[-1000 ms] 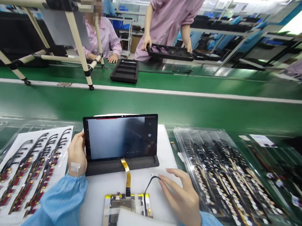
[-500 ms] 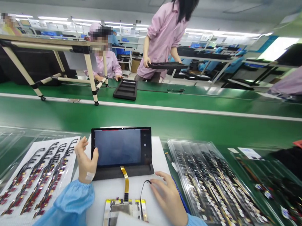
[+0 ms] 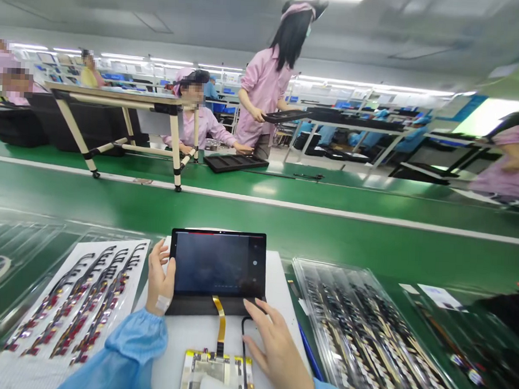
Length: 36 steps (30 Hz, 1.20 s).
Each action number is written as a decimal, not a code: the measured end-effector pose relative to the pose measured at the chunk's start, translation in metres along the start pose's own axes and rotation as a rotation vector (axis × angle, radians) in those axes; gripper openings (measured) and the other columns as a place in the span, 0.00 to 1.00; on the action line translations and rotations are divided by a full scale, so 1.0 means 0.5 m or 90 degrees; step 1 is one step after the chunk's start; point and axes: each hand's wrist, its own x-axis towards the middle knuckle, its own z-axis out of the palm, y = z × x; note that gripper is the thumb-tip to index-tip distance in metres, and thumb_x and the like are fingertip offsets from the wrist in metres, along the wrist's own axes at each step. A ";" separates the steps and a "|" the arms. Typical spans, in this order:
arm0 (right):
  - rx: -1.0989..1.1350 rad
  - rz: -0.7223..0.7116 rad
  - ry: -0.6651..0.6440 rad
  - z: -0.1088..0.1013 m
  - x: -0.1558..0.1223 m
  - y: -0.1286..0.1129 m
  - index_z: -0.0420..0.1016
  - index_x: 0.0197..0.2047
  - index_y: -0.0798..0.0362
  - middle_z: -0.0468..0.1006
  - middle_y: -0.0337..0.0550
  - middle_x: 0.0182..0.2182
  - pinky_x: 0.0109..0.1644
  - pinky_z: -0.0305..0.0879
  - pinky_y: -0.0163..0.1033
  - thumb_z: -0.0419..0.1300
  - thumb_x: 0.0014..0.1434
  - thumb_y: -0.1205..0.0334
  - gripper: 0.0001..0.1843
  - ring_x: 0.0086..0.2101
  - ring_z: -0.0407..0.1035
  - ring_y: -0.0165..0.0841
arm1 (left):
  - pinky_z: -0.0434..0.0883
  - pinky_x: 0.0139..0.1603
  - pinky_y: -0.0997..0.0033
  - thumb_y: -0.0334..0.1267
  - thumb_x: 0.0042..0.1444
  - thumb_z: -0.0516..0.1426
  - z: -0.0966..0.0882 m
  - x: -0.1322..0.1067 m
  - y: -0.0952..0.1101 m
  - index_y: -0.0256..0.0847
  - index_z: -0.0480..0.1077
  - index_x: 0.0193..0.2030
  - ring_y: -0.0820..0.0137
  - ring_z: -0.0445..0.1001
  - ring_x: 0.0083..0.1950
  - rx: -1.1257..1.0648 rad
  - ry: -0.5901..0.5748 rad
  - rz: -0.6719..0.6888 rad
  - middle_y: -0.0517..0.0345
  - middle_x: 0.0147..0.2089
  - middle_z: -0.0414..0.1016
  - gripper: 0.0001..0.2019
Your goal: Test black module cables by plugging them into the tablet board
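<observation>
I'm looking down a long factory hall (image 3: 119, 51) across a wide green worktop (image 3: 113, 202). On its far side a person in a pink smock (image 3: 259, 97) stands holding a black tray (image 3: 286, 116), while a seated person in pink (image 3: 204, 126) reaches towards a second black tray (image 3: 235, 163) lying on the green surface. On my side, a white mat (image 3: 273, 281) lies between a clear tray of black cables (image 3: 78, 307) on the left and a clear tray of ribbon-tailed parts (image 3: 377, 337) on the right. The tablet (image 3: 217, 264) sits at the far end of the mat, leaning in a dark stand (image 3: 214, 307). Its gold ribbon cable (image 3: 219, 322) runs towards me to a circuit board (image 3: 204, 367) lying flat at the near end, with a thin black wire (image 3: 243, 343) beside it. My left hand (image 3: 160, 279) is at the tablet's left edge, its thumb over the frame, though I cannot tell whether the fingers (image 3: 155, 264) are gripping. My right hand (image 3: 278, 350) is spread, its fingers (image 3: 254, 312) holding nothing, just at the stand's near edge. I'd keep that ribbon slack and unkinked.
</observation>
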 end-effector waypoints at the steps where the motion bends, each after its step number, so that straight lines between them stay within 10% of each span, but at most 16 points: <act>1: -0.001 -0.020 -0.019 0.004 0.011 -0.002 0.61 0.56 0.62 0.72 0.48 0.47 0.47 0.66 0.40 0.48 0.62 0.64 0.20 0.49 0.63 0.37 | 0.67 0.45 0.65 0.41 0.55 0.50 0.001 0.000 -0.002 0.38 0.56 0.57 0.66 0.67 0.46 -0.004 -0.001 -0.005 0.46 0.49 0.64 0.23; 12: 0.005 -0.065 -0.130 0.057 0.049 -0.004 0.55 0.62 0.62 0.69 0.51 0.52 0.51 0.64 0.46 0.57 0.54 0.63 0.33 0.55 0.57 0.42 | 0.68 0.45 0.67 0.42 0.56 0.49 0.006 0.001 -0.007 0.37 0.59 0.55 0.66 0.67 0.47 -0.021 -0.008 -0.039 0.47 0.46 0.64 0.21; 20: 0.008 -0.065 -0.050 0.035 0.038 0.004 0.39 0.68 0.60 0.69 0.47 0.52 0.49 0.62 0.45 0.49 0.60 0.64 0.36 0.54 0.57 0.41 | 0.67 0.45 0.67 0.41 0.55 0.49 0.005 0.001 -0.005 0.37 0.59 0.55 0.67 0.67 0.46 -0.028 -0.006 -0.054 0.47 0.46 0.64 0.21; 36: 0.015 -0.067 -0.121 0.050 0.054 -0.010 0.58 0.59 0.63 0.69 0.49 0.52 0.50 0.63 0.44 0.52 0.58 0.63 0.26 0.54 0.57 0.42 | 0.66 0.44 0.69 0.40 0.55 0.49 0.000 -0.001 -0.001 0.38 0.59 0.55 0.68 0.67 0.47 -0.024 -0.019 -0.068 0.48 0.47 0.63 0.20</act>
